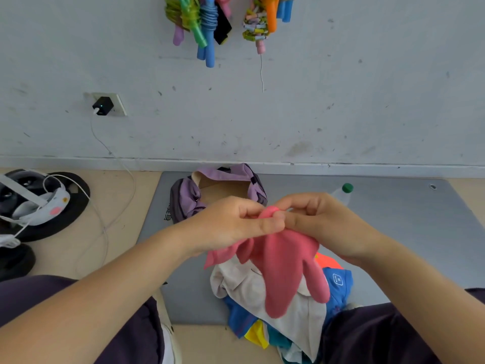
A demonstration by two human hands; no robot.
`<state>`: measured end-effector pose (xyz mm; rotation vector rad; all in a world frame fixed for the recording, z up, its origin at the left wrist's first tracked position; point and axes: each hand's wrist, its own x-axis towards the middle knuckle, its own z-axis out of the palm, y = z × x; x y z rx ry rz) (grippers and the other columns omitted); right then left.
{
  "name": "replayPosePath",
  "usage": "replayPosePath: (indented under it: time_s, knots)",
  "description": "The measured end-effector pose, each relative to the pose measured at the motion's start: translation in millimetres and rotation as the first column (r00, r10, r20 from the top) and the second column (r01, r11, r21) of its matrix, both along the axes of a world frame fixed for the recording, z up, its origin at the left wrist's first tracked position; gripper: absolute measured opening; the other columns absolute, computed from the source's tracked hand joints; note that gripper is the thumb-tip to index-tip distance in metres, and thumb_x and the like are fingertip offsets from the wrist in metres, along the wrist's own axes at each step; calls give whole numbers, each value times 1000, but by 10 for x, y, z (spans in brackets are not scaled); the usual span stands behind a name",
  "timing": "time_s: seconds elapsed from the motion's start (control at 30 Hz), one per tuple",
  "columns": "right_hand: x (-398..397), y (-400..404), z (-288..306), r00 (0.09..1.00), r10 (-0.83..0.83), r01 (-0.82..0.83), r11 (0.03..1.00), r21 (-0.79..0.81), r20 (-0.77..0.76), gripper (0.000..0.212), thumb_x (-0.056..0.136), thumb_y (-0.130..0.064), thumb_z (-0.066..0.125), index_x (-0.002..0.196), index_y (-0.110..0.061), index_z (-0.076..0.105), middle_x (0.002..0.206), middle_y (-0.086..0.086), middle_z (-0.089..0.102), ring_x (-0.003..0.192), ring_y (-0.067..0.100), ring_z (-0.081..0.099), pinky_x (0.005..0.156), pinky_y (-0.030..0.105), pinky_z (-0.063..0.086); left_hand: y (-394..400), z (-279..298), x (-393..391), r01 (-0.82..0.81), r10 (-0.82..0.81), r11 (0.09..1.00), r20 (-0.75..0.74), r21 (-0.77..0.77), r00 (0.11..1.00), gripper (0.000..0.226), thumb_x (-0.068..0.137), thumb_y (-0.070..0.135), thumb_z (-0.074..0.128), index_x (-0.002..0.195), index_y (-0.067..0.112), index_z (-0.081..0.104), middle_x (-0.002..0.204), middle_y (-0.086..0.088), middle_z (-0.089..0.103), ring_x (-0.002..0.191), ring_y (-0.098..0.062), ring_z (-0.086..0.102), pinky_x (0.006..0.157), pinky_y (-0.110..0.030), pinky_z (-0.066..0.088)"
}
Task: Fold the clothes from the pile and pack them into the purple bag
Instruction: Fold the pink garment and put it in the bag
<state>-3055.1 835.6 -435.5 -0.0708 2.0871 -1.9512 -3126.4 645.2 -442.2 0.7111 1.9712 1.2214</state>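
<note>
While your left hand and right hand both pinch the pink garment above the pile, you're starting a fold; the purple bag waits open just beyond.

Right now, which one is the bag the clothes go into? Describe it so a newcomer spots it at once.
Find the grey mat on the floor against the wall. At its far edge, just beyond both hands holding up the pink garment, sits the purple bag, open, showing a tan lining. It is the only purple thing on the mat; the clothes pile lies nearer the person.
</note>
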Motion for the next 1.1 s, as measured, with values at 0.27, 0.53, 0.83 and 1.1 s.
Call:
replayPosePath:
  time_s: [0.27, 0.53, 0.83, 1.1]
  knots:
    - [-71, 155, -56, 998, -35, 24, 979, 200, 51, 11, 94, -11, 60, 93, -7, 69, 74, -2, 68, 65, 6, 59, 61, 16, 46, -109, -86, -258, -528, 529, 847, 3, 59, 849, 39, 81, 52, 71, 86, 13, 73, 84, 11, 66, 86, -10, 60, 83, -30, 43]
    - [-37, 21, -63, 998, 42, -49, 991, 123, 55, 24, 82, -36, 70, 97, -17, 71, 76, 28, 53, 72, 27, 43, 63, 37, 31, -5, -65, -70, -82, 81, 997, -44, -10, 996, 39, 74, 65, 66, 100, 36, 73, 98, 18, 71, 93, 1, 64, 86, -20, 44]
    - [-85, 112, -110, 998, -37, 27, 976, 215, 42, 11, 93, -14, 62, 87, -8, 70, 69, 5, 64, 60, 12, 55, 57, 20, 45, -117, -124, -273, -480, 482, 876, -77, 44, 873, 46, 88, 49, 65, 80, 3, 63, 73, 0, 47, 69, -11, 43, 69, -27, 32]
    - [-111, 107, -99, 976, -213, 216, 961, 172, -36, 7, 90, -11, 66, 97, -11, 69, 55, 10, 59, 42, 18, 52, 47, 27, 44, -96, -148, -239, -400, 394, 915, -99, -55, 914, 22, 88, 17, 70, 105, 26, 61, 109, -2, 65, 96, -11, 60, 73, -16, 43]
